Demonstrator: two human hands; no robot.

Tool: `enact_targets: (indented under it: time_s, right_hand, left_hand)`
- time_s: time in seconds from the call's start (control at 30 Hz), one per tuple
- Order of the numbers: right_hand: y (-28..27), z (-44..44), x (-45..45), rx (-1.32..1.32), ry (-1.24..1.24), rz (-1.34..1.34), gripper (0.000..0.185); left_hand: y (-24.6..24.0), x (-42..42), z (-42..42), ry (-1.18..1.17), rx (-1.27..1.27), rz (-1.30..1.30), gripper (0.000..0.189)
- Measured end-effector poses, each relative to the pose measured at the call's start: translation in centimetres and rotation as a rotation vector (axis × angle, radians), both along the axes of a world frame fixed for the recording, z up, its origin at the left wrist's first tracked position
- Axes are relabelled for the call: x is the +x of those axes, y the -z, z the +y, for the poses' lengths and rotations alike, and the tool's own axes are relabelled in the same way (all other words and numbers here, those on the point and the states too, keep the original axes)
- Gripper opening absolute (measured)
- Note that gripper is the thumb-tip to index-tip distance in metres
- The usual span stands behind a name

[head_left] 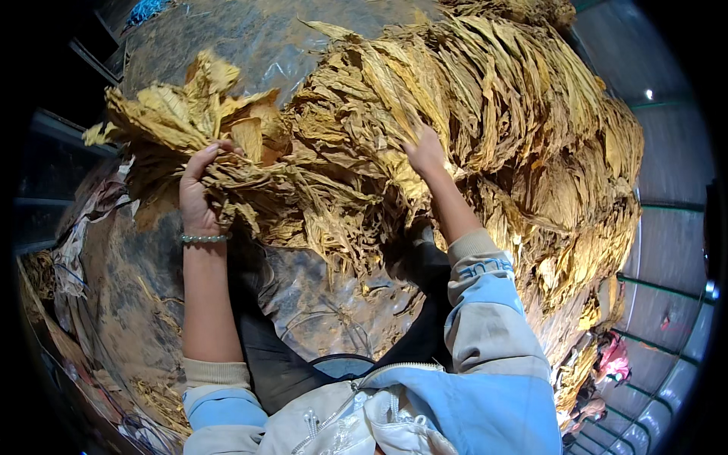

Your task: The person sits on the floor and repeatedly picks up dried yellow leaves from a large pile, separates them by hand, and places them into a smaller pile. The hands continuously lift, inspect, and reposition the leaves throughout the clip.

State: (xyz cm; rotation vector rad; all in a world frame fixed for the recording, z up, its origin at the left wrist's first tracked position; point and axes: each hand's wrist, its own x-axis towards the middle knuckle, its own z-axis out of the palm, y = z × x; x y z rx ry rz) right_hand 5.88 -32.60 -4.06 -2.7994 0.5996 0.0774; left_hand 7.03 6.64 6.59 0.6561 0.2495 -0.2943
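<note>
My left hand [199,190], with a bead bracelet at its wrist, is closed around a fanned bundle of dried yellow-brown leaves [170,116] that look like tobacco. The thumb lies over the bundle, and some fingers are hidden behind it. At the near face of a large heap of the same leaves [512,108], my right hand [427,153] grips a long dried leaf [392,91] by its lower end. That leaf points away from me and still lies against the heap. More loose leaves [335,210] spread between my two hands.
Soil-dusted plastic sheeting [273,62] covers the floor. Blue twine [147,10] lies at the far left. Between my legs shows the rim of a round seat [344,364]. Sheeted wall panels with green bars [665,207] stand at right, near a person in pink [614,355].
</note>
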Motion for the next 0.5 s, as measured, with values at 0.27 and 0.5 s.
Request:
enact_targets:
  time_s: [0.27,0.5]
  right_hand:
    - [0.9,-2.6,1.1,0.167,0.089,-0.018,0.020]
    - [-0.9,-10.7,-2.3,0.234,-0.082,-0.570,0.021]
  left_hand:
    - [0.6,0.9,-1.2,-0.003,0.102,0.025,0.017]
    - [0.2,1.2,-3.9,0.064,0.014,0.035,0.014]
